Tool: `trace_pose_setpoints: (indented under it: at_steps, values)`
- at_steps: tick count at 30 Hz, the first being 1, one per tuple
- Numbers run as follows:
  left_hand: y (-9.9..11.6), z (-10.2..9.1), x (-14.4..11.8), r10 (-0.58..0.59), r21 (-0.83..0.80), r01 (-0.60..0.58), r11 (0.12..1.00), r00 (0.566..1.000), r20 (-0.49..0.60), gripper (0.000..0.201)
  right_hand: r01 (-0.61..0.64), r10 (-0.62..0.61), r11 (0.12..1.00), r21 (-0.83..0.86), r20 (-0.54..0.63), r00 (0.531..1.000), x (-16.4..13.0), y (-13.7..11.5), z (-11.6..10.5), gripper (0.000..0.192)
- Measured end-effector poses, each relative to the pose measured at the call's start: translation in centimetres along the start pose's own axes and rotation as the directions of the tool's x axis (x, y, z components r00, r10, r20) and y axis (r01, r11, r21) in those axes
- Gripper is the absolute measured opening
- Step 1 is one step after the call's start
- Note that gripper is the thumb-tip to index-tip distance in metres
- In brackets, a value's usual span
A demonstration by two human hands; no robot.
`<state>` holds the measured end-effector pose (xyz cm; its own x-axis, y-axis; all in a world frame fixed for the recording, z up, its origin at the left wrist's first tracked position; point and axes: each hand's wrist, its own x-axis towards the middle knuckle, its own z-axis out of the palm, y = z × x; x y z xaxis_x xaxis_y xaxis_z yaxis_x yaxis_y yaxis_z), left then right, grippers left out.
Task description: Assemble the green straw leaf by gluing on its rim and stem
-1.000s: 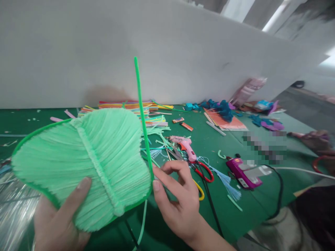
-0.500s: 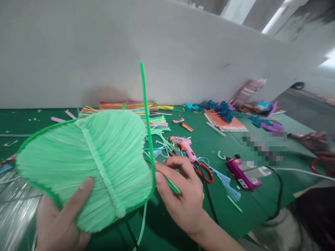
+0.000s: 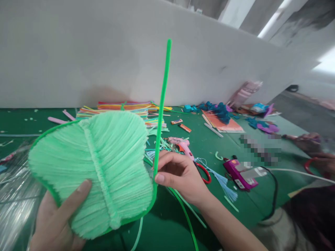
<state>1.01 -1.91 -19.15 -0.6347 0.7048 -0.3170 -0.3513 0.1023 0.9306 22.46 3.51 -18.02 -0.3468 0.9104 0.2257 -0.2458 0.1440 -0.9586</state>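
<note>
Fingertips (image 3: 160,178) of the right hand (image 3: 183,174) are pinched narrow on a bright-green fuzzy strip (image 3: 162,94), right where it leaves the edge of a mint-green fuzzy leaf-shaped panel (image 3: 131,157). Left hand (image 3: 61,219) grips the panel, thumb on the front; can't see the fingers behind it.

Panel's up over the green tabletop (image 3: 209,146), toward 8 o'clock in the view. Its raised midrib runs 11 to 5, and the strip's free end points just past 12.

Count so far: one panel, one upright strip, one pink glue gun (image 3: 184,146) at 2 o'clock from the panel, two lighter-like bits (image 3: 185,128) around 1 to 2, one magenta power block (image 3: 239,174) out at 3. Multicoloured fuzzy stems (image 3: 89,112) sit at 12, too many to count, and the panel blocks part of them. Right hand also covers some of the red looped handle (image 3: 206,173) at 3. Crinkly clear plastic (image 3: 15,209) fills 8 o'clock.
</note>
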Motion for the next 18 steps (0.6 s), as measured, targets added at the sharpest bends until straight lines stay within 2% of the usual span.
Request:
trace_pose_setpoints:
  at_steps: [5,10,18]
  values:
    - [-0.2,-0.3,0.5,-0.004,-0.002,0.004,1.000,1.000,0.015,0.063,-0.001,0.000,1.000,0.021,0.032,0.999,0.1,0.5,-0.1,0.017]
    - [-0.2,-0.6,0.4,-0.016,0.018,0.016,1.000,1.000,0.019,0.064,-0.013,0.008,0.994,0.112,0.044,0.999,0.1,0.9,0.1,0.013]
    - [0.4,0.1,-0.1,-0.067,-0.039,0.067,0.997,0.998,0.004,0.072,-0.036,0.029,0.988,0.151,0.048,0.998,0.1,1.1,0.1,0.014]
